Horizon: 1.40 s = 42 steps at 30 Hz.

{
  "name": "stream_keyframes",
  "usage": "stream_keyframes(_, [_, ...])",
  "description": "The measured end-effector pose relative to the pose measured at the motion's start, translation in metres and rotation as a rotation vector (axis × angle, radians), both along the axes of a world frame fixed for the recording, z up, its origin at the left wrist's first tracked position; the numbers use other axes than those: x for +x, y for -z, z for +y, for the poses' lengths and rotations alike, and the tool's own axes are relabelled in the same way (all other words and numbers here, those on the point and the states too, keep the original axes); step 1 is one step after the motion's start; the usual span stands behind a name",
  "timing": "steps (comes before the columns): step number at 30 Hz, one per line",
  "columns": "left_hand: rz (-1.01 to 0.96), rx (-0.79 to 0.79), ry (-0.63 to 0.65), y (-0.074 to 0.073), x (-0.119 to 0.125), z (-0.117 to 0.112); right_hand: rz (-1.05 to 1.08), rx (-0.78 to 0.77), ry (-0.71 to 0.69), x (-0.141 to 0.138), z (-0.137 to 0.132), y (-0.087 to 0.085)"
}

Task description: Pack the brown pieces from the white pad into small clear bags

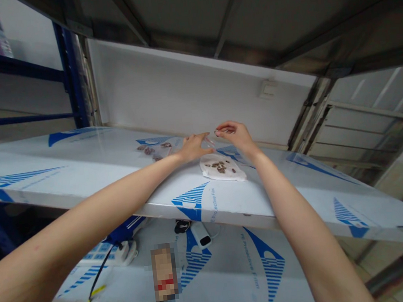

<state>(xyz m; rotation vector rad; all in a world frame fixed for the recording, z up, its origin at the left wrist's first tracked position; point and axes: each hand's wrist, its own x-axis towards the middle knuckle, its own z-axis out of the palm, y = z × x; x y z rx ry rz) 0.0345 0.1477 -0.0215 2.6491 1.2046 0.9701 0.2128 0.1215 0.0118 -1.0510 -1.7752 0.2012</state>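
Note:
My left hand (194,147) has its thumb and fingers spread at the mouth of a clear plastic zip bag (209,143), which has a reddish line along its edge. My right hand (235,134) is just right of the bag's mouth, thumb and fingertips pinched on a small dark piece (216,132) too small to identify. Below both hands, a white sheet (240,175), perhaps paper or cloth, carries several small brown pieces (221,167). Left of my left hand lie clear bags (147,151) with brown contents; my hand and wrist partly hide them.
The metal shelf (91,169) wears blue-printed protective film. A white wall (181,90) is behind; another shelf (188,22) hangs overhead. On the lower shelf are a power strip (107,254), a black cable (97,282), a white device (200,235) and a pixelated object (164,272).

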Motion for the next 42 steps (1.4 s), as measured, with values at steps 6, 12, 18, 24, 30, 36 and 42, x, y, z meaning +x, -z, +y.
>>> stream_keyframes(6, [-0.040,-0.037,0.073,0.001,0.001,0.001,-0.136,-0.009,0.027,-0.012,-0.001,0.007])
stream_keyframes(12, [-0.023,-0.064,0.062,0.000,0.000,0.003,-0.262,0.007,0.223,0.005,0.001,0.002])
stream_keyframes(18, [-0.026,-0.074,0.039,-0.001,-0.001,0.005,-0.541,-0.487,-0.014,0.021,0.006,0.007])
stream_keyframes(24, [0.008,-0.073,0.030,-0.001,-0.001,0.005,-0.595,-0.530,-0.113,0.018,0.009,0.015])
stream_keyframes(30, [0.027,-0.098,0.019,-0.004,-0.001,-0.002,-0.604,-0.570,-0.090,0.010,0.005,0.022])
stream_keyframes(36, [0.039,-0.111,0.020,-0.004,-0.001,0.000,-0.507,-0.430,-0.059,0.010,0.000,0.012])
stream_keyframes(42, [0.035,-0.121,0.079,-0.003,0.001,-0.005,-0.228,-0.154,0.033,0.013,0.001,0.001])
